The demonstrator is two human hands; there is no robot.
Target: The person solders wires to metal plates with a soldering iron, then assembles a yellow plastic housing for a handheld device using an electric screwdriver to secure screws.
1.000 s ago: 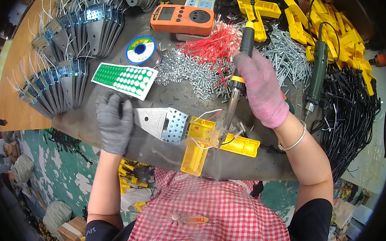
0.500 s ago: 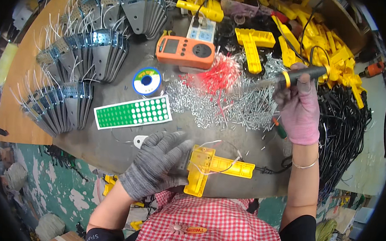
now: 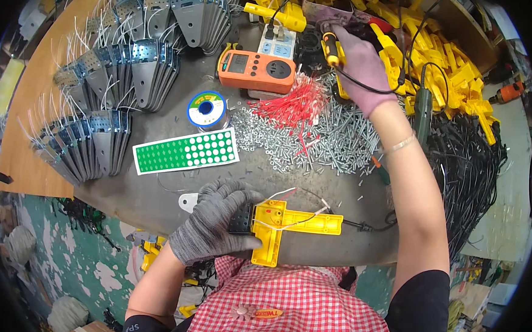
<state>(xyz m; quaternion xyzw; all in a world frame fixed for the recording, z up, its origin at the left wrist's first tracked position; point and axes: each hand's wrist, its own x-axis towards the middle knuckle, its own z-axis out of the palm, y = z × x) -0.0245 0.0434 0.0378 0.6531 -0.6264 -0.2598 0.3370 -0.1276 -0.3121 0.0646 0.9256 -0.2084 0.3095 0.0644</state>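
Note:
My left hand (image 3: 214, 223), in a grey knitted glove, is closed over a metal bracket with a dark perforated plate (image 3: 240, 219). A pale rounded tab (image 3: 187, 202) with a hole sticks out beyond the glove. The thumb touches a T-shaped yellow plastic housing (image 3: 268, 230) beside the plate. White wires (image 3: 302, 222) cross the open housing, and a black cable (image 3: 360, 225) leaves its right end. At the table's far side, my right hand (image 3: 363, 71), in a pink glove, holds a black-and-yellow soldering iron (image 3: 330, 48). Its fingertips and the iron's tip are partly hidden.
Screws (image 3: 340, 140), red-and-white wires (image 3: 294, 104), a solder spool (image 3: 206, 109), a sticker sheet (image 3: 184, 152) and an orange meter (image 3: 256, 70) lie beyond the housing. Stacked brackets (image 3: 153, 68) stand left. Yellow parts (image 3: 449, 61), black cables (image 3: 466, 184) and a corded electric screwdriver (image 3: 423, 109) are right.
My right hand has carried the soldering iron leftward and away to the far side. The left hand stays at the bracket; the housing has shifted slightly left.

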